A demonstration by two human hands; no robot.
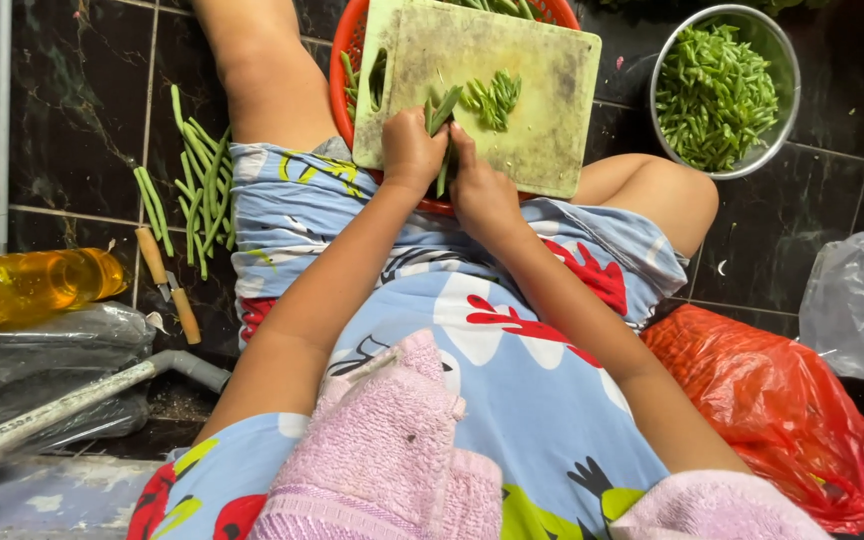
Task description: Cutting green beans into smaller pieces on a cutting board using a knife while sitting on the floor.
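I sit on a dark, marbled tile floor [82, 110] with pale grout lines, a green cutting board [522, 100] propped across a red plastic basket [344, 70] at my knees. My left hand [410, 150] and my right hand [480, 190] meet at the board's near edge, fingers of both curled tight around a small bunch of green beans [444, 120] that pokes up between them toward twelve o'clock. Just beyond, at one o'clock from my hands, cut bean pieces [492, 97] lie on the stained board. At two o'clock a steel bowl [787, 60] holds a heap of chopped beans. At nine o'clock whole long beans [202, 185] lie loose on the tiles, a wooden-handled knife [170, 285] just below them and a bottle of yellow oil [37, 280] farther left. A red plastic bag [772, 400] sits at four o'clock, a clear bag [857, 300] beyond it.
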